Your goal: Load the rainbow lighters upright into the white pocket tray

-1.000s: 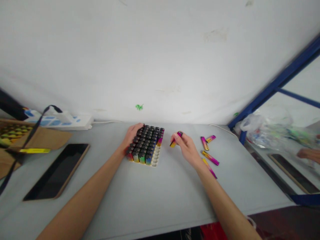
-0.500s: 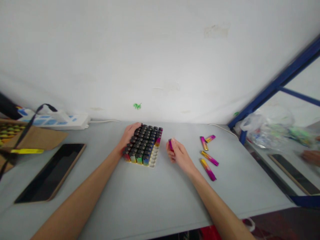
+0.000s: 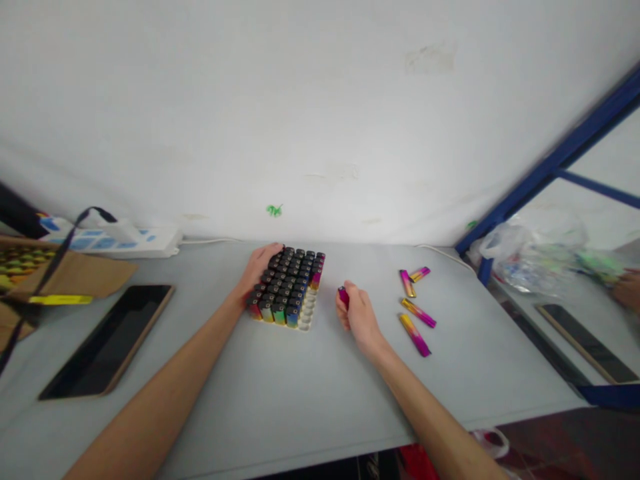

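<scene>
A pale tray [image 3: 305, 324] holds rows of upright lighters [image 3: 280, 289] with black tops and red, yellow, green and blue bodies. Its right-hand column has purple-and-gold lighters [image 3: 315, 279] at the far end and bare round slots at the near end. My left hand [image 3: 257, 267] grips the tray's far left side, its fingertips partly hidden behind the lighters. Just right of the tray, my right hand [image 3: 361, 313] is closed around a purple lighter [image 3: 343, 296], apart from the tray. Several loose purple-and-gold lighters [image 3: 415, 335] lie farther right on the table.
At left are a dark phone-like device [image 3: 107, 340], an open cardboard box [image 3: 75, 273] and a white power strip [image 3: 150, 241]. A blue metal frame [image 3: 530, 183] borders the right side. Beyond it are plastic bags [image 3: 530, 257], another dark device [image 3: 585, 340] and another person's hand [image 3: 627, 290].
The lighter in my right hand has tilted, its end now facing more toward me. My left hand stays on the tray. The view has shifted slightly.
</scene>
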`<action>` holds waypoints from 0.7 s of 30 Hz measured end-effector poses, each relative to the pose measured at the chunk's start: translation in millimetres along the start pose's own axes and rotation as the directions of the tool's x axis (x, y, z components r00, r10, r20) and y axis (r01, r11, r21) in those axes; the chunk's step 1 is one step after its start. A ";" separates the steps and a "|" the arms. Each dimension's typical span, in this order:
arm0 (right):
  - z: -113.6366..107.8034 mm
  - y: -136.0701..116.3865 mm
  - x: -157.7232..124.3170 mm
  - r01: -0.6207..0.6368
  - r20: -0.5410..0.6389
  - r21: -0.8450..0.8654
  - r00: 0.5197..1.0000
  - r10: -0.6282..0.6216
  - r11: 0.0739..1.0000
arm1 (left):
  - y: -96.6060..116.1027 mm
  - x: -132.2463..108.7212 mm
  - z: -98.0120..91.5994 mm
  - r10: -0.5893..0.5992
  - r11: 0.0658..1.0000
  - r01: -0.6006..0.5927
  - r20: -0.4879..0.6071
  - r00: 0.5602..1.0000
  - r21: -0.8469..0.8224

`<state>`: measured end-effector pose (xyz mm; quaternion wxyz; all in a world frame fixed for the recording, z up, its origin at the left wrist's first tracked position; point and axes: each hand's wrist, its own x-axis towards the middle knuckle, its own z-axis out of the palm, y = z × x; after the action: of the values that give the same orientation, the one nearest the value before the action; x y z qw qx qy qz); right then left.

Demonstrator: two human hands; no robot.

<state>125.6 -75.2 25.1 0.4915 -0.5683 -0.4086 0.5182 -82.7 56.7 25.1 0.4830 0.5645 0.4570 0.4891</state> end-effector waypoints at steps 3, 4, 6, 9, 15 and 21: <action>-1.9 -1.3 1.1 -0.007 0.037 0.059 0.999 0.005 0.998 | -1.2 1.5 -0.1 0.020 1.000 -0.020 0.001 1.000 0.003; -2.6 -1.8 1.8 0.013 0.048 0.083 0.999 -0.017 0.996 | -1.8 2.3 -0.2 0.023 1.000 -0.023 0.002 1.000 0.005; -4.1 -2.2 3.1 0.079 0.050 0.113 0.995 -0.085 0.990 | -3.1 4.1 -0.6 0.026 1.000 -0.026 0.004 1.000 0.010; -6.4 -0.9 4.2 0.199 0.041 0.043 0.979 -0.201 0.979 | -4.9 6.1 -1.0 0.030 0.999 -0.030 0.002 1.000 0.019; -10.3 3.5 1.3 0.462 -0.018 -0.327 0.869 -0.494 0.824 | -7.3 6.4 -1.0 0.023 1.000 -0.024 0.033 0.999 0.015; -7.0 4.1 -1.6 0.454 -0.021 -0.381 0.867 -0.499 0.805 | -7.6 7.7 -0.9 0.000 0.999 -0.002 0.032 0.999 0.050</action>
<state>132.2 -78.5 21.3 0.5156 -0.5584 -0.5964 0.2580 -83.1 65.3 18.5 0.4758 0.5843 0.4610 0.4688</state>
